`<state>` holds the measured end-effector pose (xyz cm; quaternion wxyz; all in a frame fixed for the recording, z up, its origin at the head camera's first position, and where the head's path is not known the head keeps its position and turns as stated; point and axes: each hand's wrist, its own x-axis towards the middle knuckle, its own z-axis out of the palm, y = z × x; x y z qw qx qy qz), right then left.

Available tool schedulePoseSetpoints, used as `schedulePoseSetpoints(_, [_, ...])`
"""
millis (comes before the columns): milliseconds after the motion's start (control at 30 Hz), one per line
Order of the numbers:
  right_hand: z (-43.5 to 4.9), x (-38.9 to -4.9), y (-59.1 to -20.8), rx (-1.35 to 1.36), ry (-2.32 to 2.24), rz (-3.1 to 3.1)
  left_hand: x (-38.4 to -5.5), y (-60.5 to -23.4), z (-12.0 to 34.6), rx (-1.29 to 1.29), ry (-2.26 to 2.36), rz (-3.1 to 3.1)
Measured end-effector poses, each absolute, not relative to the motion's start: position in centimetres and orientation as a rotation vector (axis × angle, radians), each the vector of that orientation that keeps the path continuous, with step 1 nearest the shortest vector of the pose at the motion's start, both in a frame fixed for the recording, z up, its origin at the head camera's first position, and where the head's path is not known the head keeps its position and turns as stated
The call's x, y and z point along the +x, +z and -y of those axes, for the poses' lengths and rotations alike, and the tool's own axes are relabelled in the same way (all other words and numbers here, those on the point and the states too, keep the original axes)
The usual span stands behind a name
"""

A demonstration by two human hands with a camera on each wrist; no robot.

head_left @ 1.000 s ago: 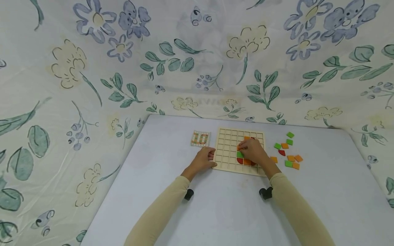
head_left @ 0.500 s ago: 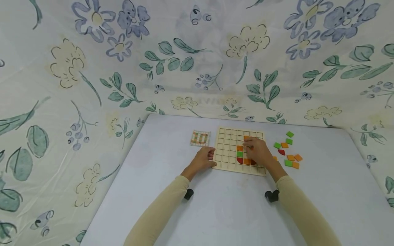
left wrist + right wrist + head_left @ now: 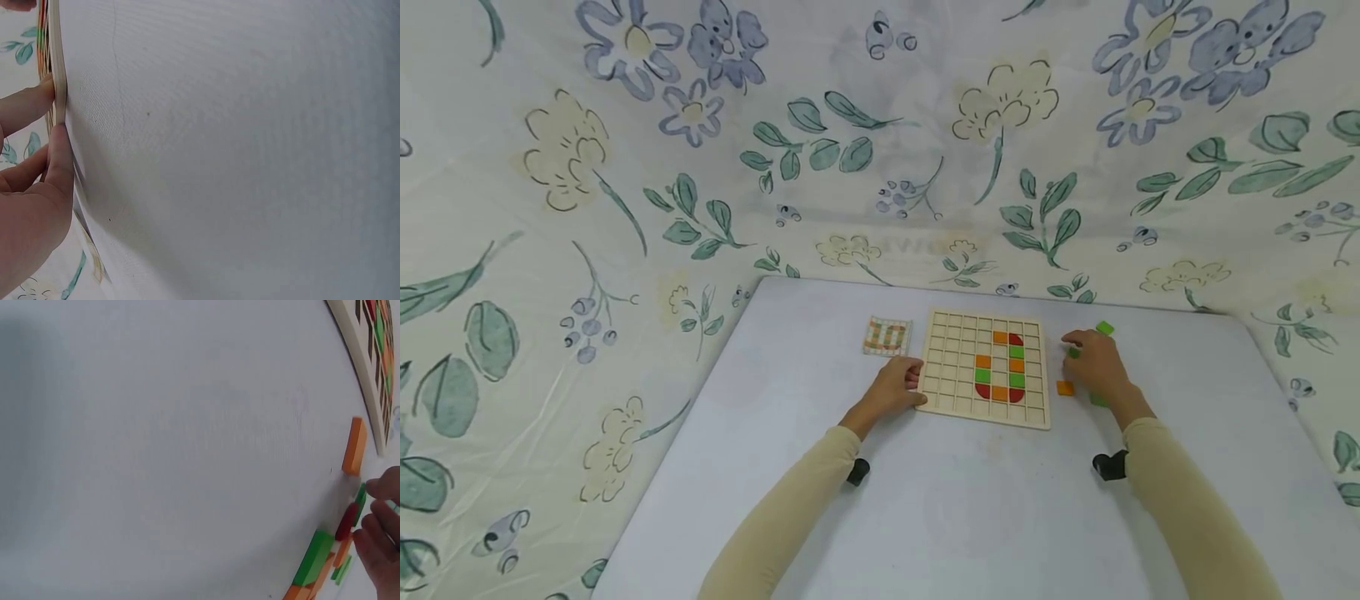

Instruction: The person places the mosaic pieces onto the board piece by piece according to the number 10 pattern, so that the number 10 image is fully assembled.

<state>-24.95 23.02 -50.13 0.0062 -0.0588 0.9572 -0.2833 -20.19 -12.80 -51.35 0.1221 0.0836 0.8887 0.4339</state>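
Observation:
A wooden grid board lies on the white table, its right half bearing a ring of orange, green and red tiles. My left hand grips the board's near left corner; in the left wrist view its thumb and fingers meet at the pale edge. To the right of the board, my right hand reaches over the loose tiles with fingers loosely bent. A green tile shows at its fingertips, close to the thumb in the right wrist view. Most of the other loose tiles are hidden beneath this hand.
A small pattern card lies left of the board. One orange tile sits between the board and the loose pile, and a green tile lies beyond the right hand. A floral cloth hangs behind the table.
The right hand has left the board and moved right to the loose tiles, uncovering the tile ring with an orange tile at its left side. The left hand has stayed at the board's corner.

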Motion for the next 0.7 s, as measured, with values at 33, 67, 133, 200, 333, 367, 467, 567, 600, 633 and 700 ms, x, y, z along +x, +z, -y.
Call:
schedulePoseSetpoints(33, [-23.3, -25.0, -50.2, -0.170, -0.875, -2.985, -20.2, -51.4, 12.8, 0.244, 1.266, -2.593])
schedulePoseSetpoints(67, [-23.6, -25.0, -50.3, -0.165, -0.861, -2.983, -20.2, -51.5, 12.8, 0.245, 1.268, -2.590])
schedulePoseSetpoints(133, [-24.0, -25.0, -50.4, -0.151, -0.839, -2.974, -20.2, -51.6, 12.8, 0.251, 1.263, -2.595])
schedulePoseSetpoints(200, [-24.3, -25.1, -50.4, -0.145, -0.826, -2.967, -20.3, -51.6, 12.8, 0.258, 1.259, -2.603])
schedulePoseSetpoints(333, [-24.5, -25.2, -50.2, -0.138, -0.825, -2.951, -20.3, -51.5, 12.8, 0.265, 1.256, -2.612])
schedulePoseSetpoints(367, [-24.5, -25.2, -50.2, -0.142, -0.831, -2.948, -20.3, -51.5, 12.8, 0.265, 1.256, -2.611])
schedulePoseSetpoints(467, [-24.5, -25.2, -50.3, -0.148, -0.832, -2.952, -20.2, -51.5, 12.8, 0.260, 1.257, -2.605])
schedulePoseSetpoints(567, [-24.5, -25.1, -50.6, -0.158, -0.842, -2.966, -20.2, -51.5, 12.9, 0.259, 1.266, -2.603])
schedulePoseSetpoints(600, [-24.4, -25.1, -50.7, -0.153, -0.844, -2.972, -20.2, -51.5, 12.9, 0.260, 1.268, -2.603])
schedulePoseSetpoints(633, [-24.4, -25.1, -50.8, -0.151, -0.847, -2.979, -20.2, -51.5, 12.9, 0.262, 1.272, -2.606])
schedulePoseSetpoints(700, [-24.3, -25.0, -50.8, -0.151, -0.853, -2.997, -20.2, -51.5, 12.9, 0.263, 1.275, -2.605])
